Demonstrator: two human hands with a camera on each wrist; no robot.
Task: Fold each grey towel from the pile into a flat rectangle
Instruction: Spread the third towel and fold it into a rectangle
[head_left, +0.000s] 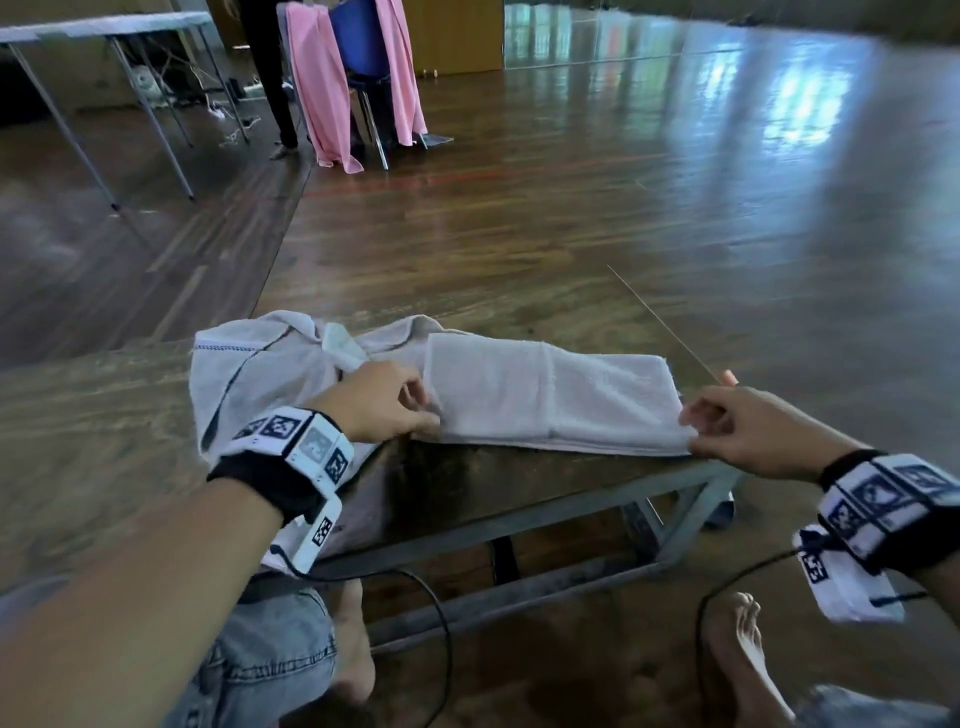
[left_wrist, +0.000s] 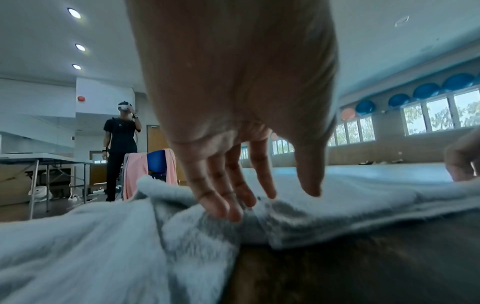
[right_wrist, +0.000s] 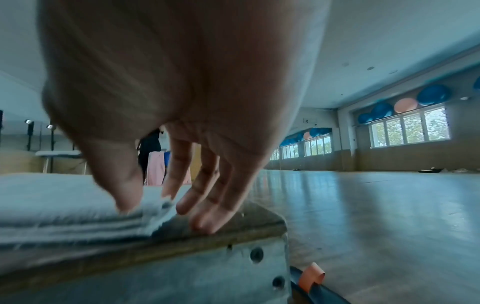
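Observation:
A grey towel (head_left: 550, 395), folded into a long flat rectangle, lies across the low wooden table (head_left: 519, 478). At its left end my left hand (head_left: 423, 410) has straight fingers (left_wrist: 226, 211) touching the cloth where it meets the crumpled pile of grey towels (head_left: 249, 374), thumb held apart. My right hand (head_left: 691, 428) pinches the towel's near right corner (right_wrist: 158, 205) between thumb and index finger, while its other fingertips (right_wrist: 205, 224) rest on the table's edge. The pile hangs partly over the table's left side.
The table's right end and its metal frame (right_wrist: 233, 263) are just past my right hand. A thin stick (head_left: 670, 332) lies beyond that corner. My bare feet and cables are under the table. Far back stand a blue chair (head_left: 358, 52) draped in pink cloth, a person and a folding table (head_left: 104, 26).

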